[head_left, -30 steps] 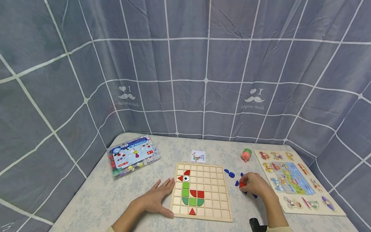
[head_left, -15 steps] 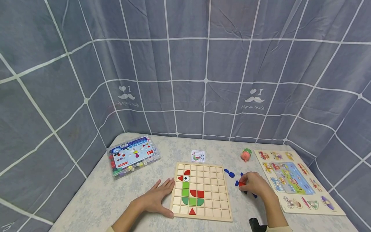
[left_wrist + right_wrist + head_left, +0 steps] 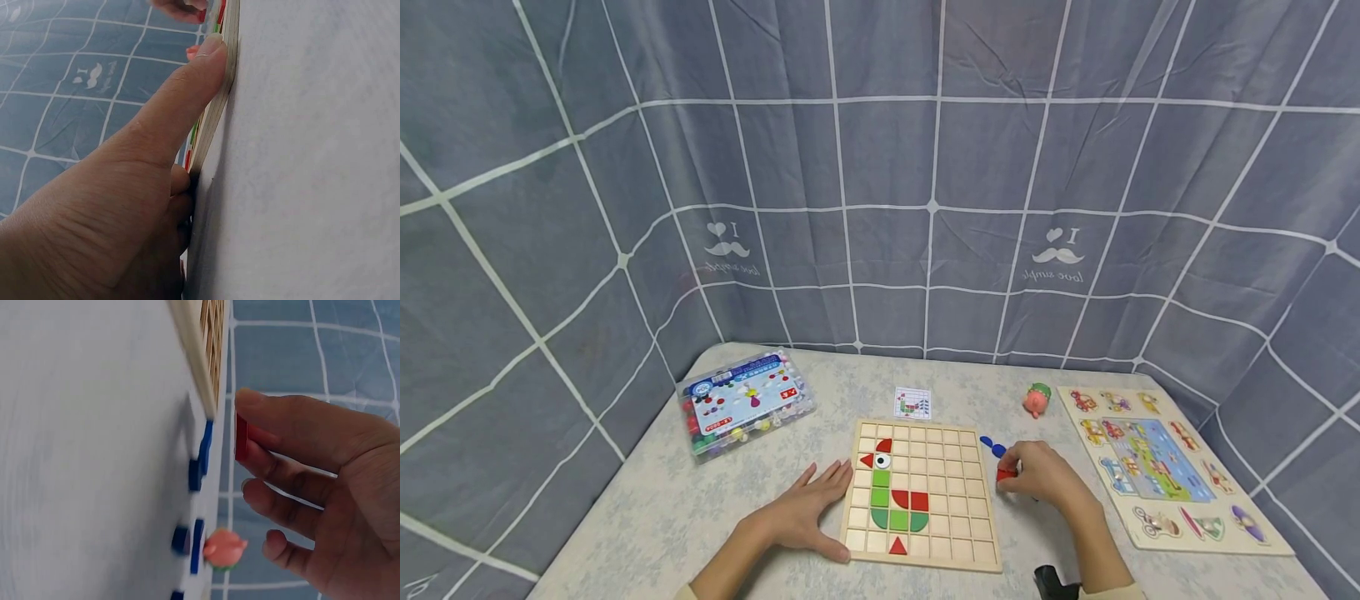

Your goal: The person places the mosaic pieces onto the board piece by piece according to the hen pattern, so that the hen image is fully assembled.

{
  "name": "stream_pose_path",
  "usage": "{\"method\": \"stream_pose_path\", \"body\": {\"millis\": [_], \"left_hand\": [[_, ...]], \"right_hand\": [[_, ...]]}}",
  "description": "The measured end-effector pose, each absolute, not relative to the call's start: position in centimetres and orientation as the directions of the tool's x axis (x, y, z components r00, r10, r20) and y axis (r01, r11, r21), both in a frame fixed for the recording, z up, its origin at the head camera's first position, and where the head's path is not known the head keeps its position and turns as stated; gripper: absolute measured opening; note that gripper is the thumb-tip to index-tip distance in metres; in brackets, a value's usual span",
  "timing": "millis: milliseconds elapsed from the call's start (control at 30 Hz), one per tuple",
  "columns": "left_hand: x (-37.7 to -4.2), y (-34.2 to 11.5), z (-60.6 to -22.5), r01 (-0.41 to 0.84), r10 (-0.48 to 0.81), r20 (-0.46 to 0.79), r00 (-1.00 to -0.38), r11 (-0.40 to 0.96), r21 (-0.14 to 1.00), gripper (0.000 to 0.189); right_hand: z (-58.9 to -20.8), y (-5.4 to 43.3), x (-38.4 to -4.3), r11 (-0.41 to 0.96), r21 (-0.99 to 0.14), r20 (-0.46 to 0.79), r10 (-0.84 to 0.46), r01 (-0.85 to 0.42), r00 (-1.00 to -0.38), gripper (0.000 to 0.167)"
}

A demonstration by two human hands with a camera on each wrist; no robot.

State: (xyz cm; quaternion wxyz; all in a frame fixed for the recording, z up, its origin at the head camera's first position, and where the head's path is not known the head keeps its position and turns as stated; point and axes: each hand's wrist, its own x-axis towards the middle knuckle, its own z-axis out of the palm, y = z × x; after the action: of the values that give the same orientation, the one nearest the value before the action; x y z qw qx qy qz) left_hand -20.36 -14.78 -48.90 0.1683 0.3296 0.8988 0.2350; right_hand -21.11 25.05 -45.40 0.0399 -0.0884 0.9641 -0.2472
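Observation:
A wooden grid board (image 3: 945, 482) lies on the table, with red and green shaped tiles and a round white eye tile forming a bird on its left half. My left hand (image 3: 808, 514) rests along the board's left edge, fingers spread; in the left wrist view the thumb (image 3: 181, 94) touches the board's side. Between thumb and forefinger, my right hand (image 3: 1047, 477) pinches a red tile (image 3: 242, 439), held above the table just right of the board. Several blue tiles (image 3: 998, 450) lie near that hand, which covers part of them in the head view.
Behind the board lies a small pattern card (image 3: 913, 403). A clear plastic box of beads (image 3: 747, 404) stands at the back left. To the right are a pink figurine with a green top (image 3: 1037, 400) and a wooden picture puzzle (image 3: 1172, 471).
My right hand has lifted the red tile from among the blue tiles and moved left toward the board. The left hand has stayed in place.

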Motion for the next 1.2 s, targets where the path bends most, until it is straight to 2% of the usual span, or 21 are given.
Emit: {"method": "stream_pose_path", "body": {"millis": [167, 433, 567, 933, 1200], "left_hand": [[-20.5, -14.8, -49.0, 0.507, 0.667, -0.157, -0.728, 0.678, 0.532, 0.117], [-20.5, -14.8, -49.2, 0.505, 0.664, -0.16, -0.731, 0.683, 0.528, 0.117], [-20.6, -14.8, -49.2, 0.505, 0.664, -0.161, -0.73, 0.684, 0.527, 0.117], [-20.5, -14.8, -49.2, 0.51, 0.666, -0.16, -0.729, 0.684, 0.522, 0.117], [-20.4, -14.8, -49.0, 0.511, 0.668, -0.158, -0.727, 0.68, 0.526, 0.116]], "right_hand": [[-45.0, 23.2, -20.7, 0.836, -0.498, -0.012, -0.275, -0.233, -0.961, 0.016], [-44.9, 19.4, -20.1, 0.872, -0.432, -0.079, -0.293, -0.232, -0.953, 0.015], [-45.1, 18.1, -20.0, 0.867, -0.416, -0.065, -0.328, -0.273, -0.942, 0.014], [-45.6, 16.0, -19.6, 0.844, -0.366, -0.001, -0.421, -0.392, -0.907, 0.017], [-45.7, 15.8, -19.6, 0.833, -0.383, -0.005, -0.433, -0.398, -0.901, 0.016]]}}
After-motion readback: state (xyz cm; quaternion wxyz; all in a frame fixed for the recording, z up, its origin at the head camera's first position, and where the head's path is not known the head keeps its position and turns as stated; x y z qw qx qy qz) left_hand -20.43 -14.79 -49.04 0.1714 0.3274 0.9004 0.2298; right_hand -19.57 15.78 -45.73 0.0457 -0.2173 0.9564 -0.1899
